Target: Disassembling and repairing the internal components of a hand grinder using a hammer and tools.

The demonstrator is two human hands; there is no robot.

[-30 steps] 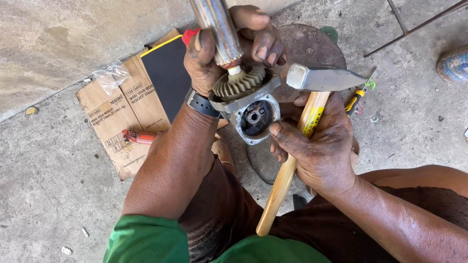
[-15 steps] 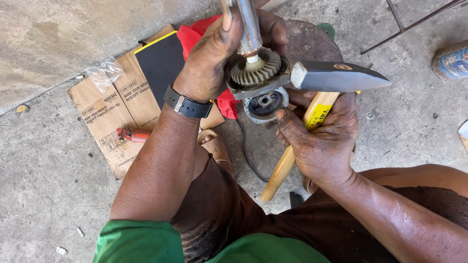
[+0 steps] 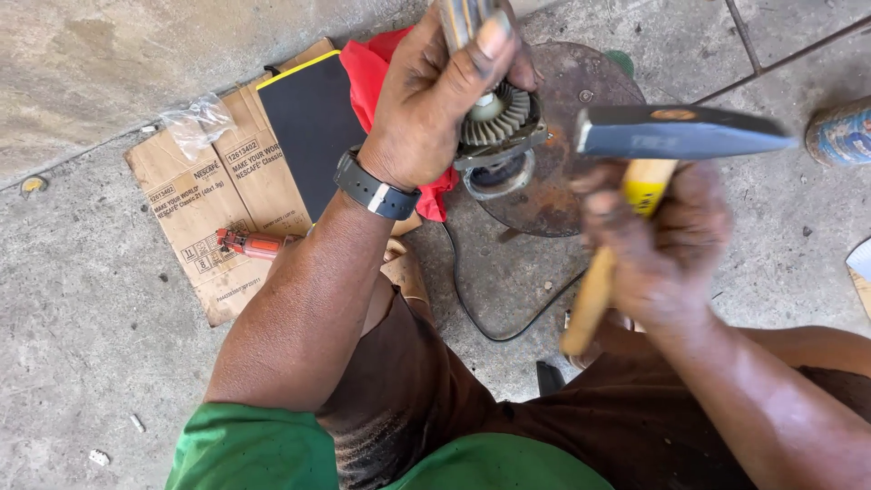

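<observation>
Left hand (image 3: 434,100) is clamped around a metal shaft (image 3: 461,18) that carries a toothed bevel gear (image 3: 497,113) at its lower end. The gear sits just above a round metal housing (image 3: 497,174), held up off the floor over a rusty round plate (image 3: 562,136). A dark wristwatch (image 3: 372,189) is on that wrist.

Right hand (image 3: 658,249) is closed tight on the wooden handle of a hammer (image 3: 676,132), near the head. The dark steel head lies level, just right of the gear and apart from it. This hand is motion-blurred, so its exact finger placement cannot be told.

Step in hand, as judged: driving the gear and shaft at the housing by hammer blows, one hand steadying, the other striking. Whether the shaft is going in or coming out cannot be told from this view.

Next move calls for the shaft held square to the housing, fingers kept clear of the gear teeth, and short controlled taps on the metal rather than on the teeth.

Around: concrete floor (image 3: 82,345), flattened cardboard (image 3: 204,218), a black pad with a yellow edge (image 3: 304,127), a red cloth (image 3: 372,73), a red-handled tool (image 3: 254,243), a black cord (image 3: 490,313) looping near the knees.
</observation>
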